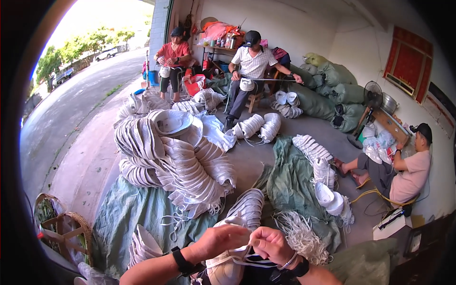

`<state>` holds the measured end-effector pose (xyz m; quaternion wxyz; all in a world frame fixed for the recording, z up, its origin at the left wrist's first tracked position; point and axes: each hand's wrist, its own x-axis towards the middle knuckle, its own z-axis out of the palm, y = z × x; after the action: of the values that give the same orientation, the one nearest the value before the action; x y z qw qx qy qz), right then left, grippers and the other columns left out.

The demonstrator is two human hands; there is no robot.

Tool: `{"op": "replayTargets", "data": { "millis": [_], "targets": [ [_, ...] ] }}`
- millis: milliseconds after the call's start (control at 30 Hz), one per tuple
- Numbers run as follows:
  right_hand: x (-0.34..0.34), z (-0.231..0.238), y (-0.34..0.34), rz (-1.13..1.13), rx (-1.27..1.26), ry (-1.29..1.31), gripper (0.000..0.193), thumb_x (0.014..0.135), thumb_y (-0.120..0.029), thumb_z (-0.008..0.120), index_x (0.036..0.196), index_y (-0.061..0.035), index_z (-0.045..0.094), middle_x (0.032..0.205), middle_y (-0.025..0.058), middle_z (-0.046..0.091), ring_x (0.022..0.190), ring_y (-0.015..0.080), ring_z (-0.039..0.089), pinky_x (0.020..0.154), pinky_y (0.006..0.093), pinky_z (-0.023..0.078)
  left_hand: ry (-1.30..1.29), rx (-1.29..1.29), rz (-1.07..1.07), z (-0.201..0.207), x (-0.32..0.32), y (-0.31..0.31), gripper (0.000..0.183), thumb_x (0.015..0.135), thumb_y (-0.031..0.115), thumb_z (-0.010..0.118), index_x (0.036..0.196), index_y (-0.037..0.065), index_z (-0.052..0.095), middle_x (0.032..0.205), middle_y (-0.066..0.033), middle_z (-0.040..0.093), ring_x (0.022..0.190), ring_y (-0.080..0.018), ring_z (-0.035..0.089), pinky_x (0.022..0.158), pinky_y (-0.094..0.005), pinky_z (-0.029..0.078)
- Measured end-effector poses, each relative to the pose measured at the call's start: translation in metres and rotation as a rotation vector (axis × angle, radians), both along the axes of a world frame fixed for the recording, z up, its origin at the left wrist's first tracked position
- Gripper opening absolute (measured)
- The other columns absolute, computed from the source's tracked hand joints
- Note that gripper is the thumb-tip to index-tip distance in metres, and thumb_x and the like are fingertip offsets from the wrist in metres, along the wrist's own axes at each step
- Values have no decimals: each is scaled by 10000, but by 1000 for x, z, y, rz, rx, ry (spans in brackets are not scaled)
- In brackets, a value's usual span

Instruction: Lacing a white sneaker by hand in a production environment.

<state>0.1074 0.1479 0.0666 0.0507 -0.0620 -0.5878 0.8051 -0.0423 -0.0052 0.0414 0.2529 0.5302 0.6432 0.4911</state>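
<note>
In my lap lies a white, cup-shaped fabric piece that looks like a shoe upper [225,271], with loose white laces [247,261] across it. My left hand [222,242] is above it, fingers pressed together and tips close to the other hand. My right hand [272,244] is closed in a pinch at the lace, thumb and forefinger together. The fine end between the fingertips is too small to make out. Directly beyond my hands stands a nested stack of white uppers [248,206]. A bundle of white laces [304,235] lies to the right.
A large heap of nested uppers [178,161] rests on green sheeting [114,216]. A wicker basket [78,228] stands at left. Three people sit around: one in red [173,52], one in a checked shirt [254,64], one at right [408,173]. Green sacks [313,102] line the wall.
</note>
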Motion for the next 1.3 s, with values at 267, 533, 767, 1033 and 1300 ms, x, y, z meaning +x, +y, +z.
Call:
{"op": "replayTargets", "data": {
  "millis": [267,533,767,1033,1300],
  "targets": [
    [4,3,-15,109,-20,112,59,908,-84,558,941,-37,567,664,-43,496,576,8,446,552,174,392,32,-205,-348,-21,31,6,295,866,270,581,1054,42,575,936,-157,641,886,-320,614,797,-358,473],
    [-3,16,-28,166,261,269,83,945,-106,497,963,-27,516,1035,89,624,972,97,544,847,253,437,-232,64,48,-12,36,4,207,849,197,586,994,50,589,886,-63,625,852,-200,602,750,-321,479],
    [33,-62,51,-242,-63,-10,82,868,-87,514,939,-61,546,611,-19,482,442,53,399,380,202,322,-492,380,784,-39,-80,-65,275,908,269,451,770,67,577,613,-13,512,524,-62,432,460,-204,303],
    [250,-111,309,-1451,-691,-199,410,905,-304,490,563,-204,287,478,-67,265,350,103,224,347,260,209,-950,544,1451,-98,-264,-345,148,917,135,454,1011,70,549,899,-39,627,531,-68,453,478,-205,405],
    [101,-89,147,-467,-229,-306,106,864,-114,582,940,-40,593,599,-41,417,446,16,309,387,171,238,-583,-22,520,-51,-29,-97,67,859,85,595,891,47,641,716,24,598,574,-41,471,516,-186,380]
  ]
}}
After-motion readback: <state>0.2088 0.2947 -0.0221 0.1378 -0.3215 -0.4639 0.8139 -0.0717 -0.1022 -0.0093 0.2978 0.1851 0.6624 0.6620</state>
